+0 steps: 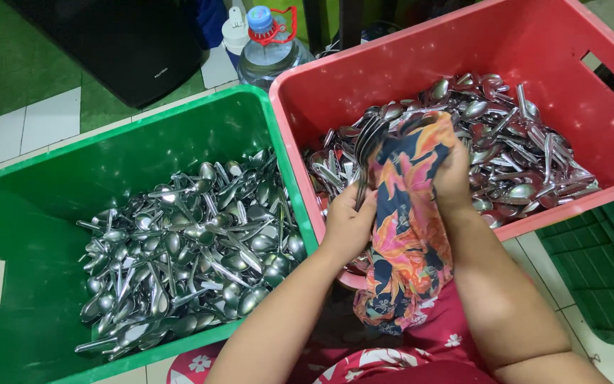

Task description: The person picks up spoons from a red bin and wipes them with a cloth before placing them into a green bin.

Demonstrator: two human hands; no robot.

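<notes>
From the head camera, looking down: two bare arms reaching in from the near edge; left hand (348, 226) closed around the handles of a small bunch of forks (365, 146), held up over the near left corner of the red crate (421, 53); right hand (452, 176) closed on a flowery cloth (405, 235), dark blue with orange and pink, pressed against the bunch; cloth wrapped partly round the fork heads, its long end hanging down toward the lap; looks like rubbing the forks dry or shiny, going by the cloth on the metal. On the right, inside the red crate, a big heap of spoons and forks (516, 149), piled mostly toward the far right side, touching each other every which way. On the left, a green crate (44, 213) right beside the red one, rims touching, with its own big pile of shiny spoons (186, 249) spread across the bottom. Far off, between the two crates, a clear water bottle (271, 50) with a blue cap, on a tiled floor. As a guess, about halfway along: plenty already in the green crate, plenty left in the red one, one bunch in the hands right now; hard to tell which pile is the finished one.
</notes>
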